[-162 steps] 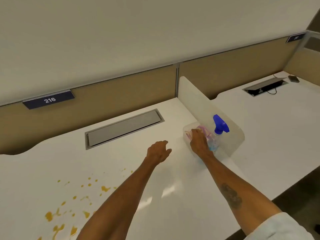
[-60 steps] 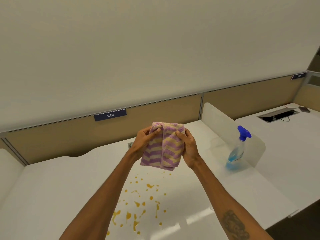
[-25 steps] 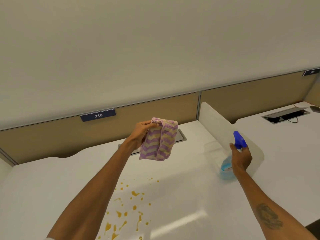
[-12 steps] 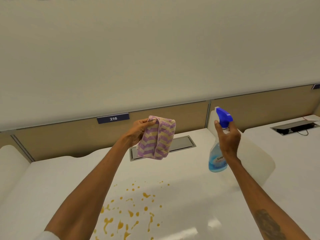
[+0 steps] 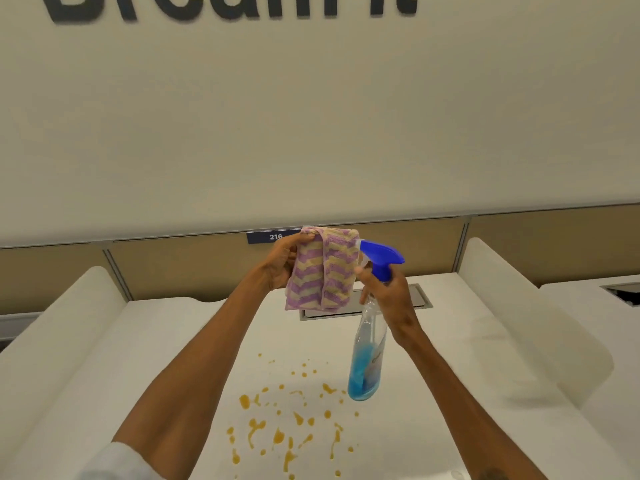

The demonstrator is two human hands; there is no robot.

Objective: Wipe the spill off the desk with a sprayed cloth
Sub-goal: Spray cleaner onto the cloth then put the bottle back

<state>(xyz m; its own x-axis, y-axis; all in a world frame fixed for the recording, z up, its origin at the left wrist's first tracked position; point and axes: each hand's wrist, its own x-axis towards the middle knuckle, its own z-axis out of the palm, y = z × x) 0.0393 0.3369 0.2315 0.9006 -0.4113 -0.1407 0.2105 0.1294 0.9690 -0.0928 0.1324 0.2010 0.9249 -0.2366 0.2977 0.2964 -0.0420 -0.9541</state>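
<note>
My left hand (image 5: 282, 263) holds a folded cloth (image 5: 320, 271) with purple and yellow zigzag stripes up in the air by its top edge. My right hand (image 5: 388, 292) grips the neck of a clear spray bottle (image 5: 369, 358) with blue liquid and a blue trigger head, whose nozzle points left at the cloth, almost touching it. Below both hands, orange spill drops (image 5: 287, 424) are scattered over the white desk (image 5: 166, 358).
A grey cable hatch (image 5: 420, 299) is set into the desk behind the hands. White rounded dividers stand at the left (image 5: 59, 323) and right (image 5: 519, 323) of the desk. A beige partition with a "216" label (image 5: 270, 236) runs along the back.
My right hand lifted the spray bottle off the desk and brought it left, up to the cloth. My left hand kept the cloth raised. The view tilted upward.
</note>
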